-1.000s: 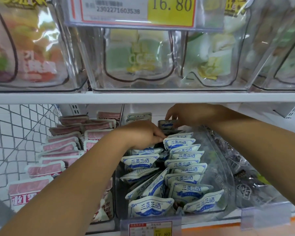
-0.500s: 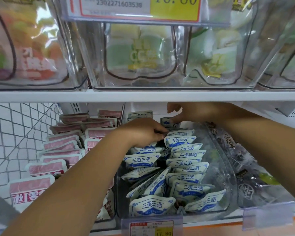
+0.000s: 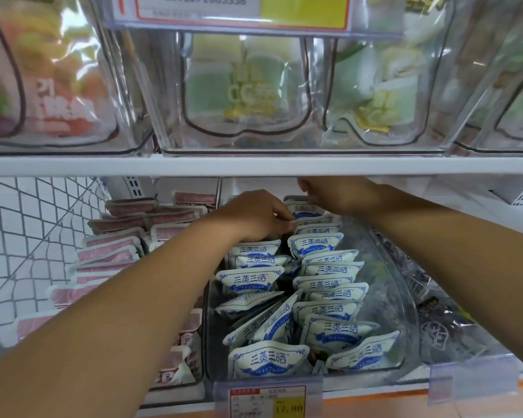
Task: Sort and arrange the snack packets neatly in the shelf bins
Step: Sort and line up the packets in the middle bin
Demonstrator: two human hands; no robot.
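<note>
Quick update: both hands have crept further toward the back edge of the clear bin (image 3: 384, 285) over the last second. The rear packet (image 3: 305, 209) now stands up with its label showing. The right hand (image 3: 335, 196) has its fingers curled over that packet's top. The left hand (image 3: 254, 217) is curled too, pinching the tops of the blue-and-white packets (image 3: 314, 245) just in front. So I'd say the back of the row is nearly squared up. The ones near the bin's front left corner lean sideways and probably need fixing next.
</note>
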